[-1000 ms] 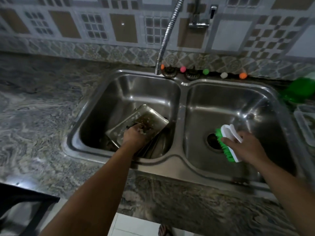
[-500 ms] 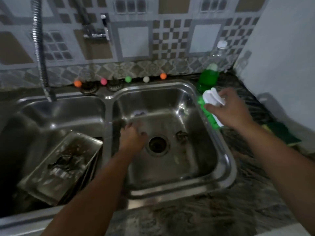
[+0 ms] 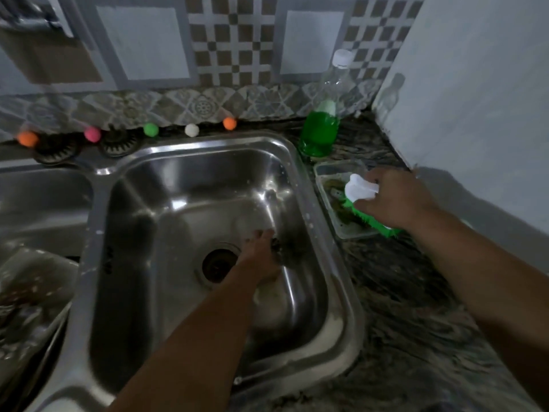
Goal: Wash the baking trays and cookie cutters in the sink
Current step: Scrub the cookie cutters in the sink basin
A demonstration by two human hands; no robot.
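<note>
My right hand (image 3: 398,202) grips a white-handled scrub brush (image 3: 361,191) with green bristles, holding it over a small clear tray (image 3: 328,200) on the counter right of the sink. My left hand (image 3: 261,260) reaches down into the right basin (image 3: 166,221), fingers near a small dark object (image 3: 276,248) beside the drain (image 3: 218,264); whether it grips that object is unclear. A dirty baking tray (image 3: 26,295) leans in the left basin at the frame's left edge.
A clear bottle of green dish liquid (image 3: 322,126) stands at the sink's back right corner. Coloured balls (image 3: 151,129) line the back ledge. A white wall (image 3: 475,99) closes off the counter on the right. Dark marbled countertop (image 3: 401,307) runs along the right.
My left hand let go of the baking tray and moved into the right basin, past the drain. My right hand carried the brush out of the sink to the tray on the counter.
</note>
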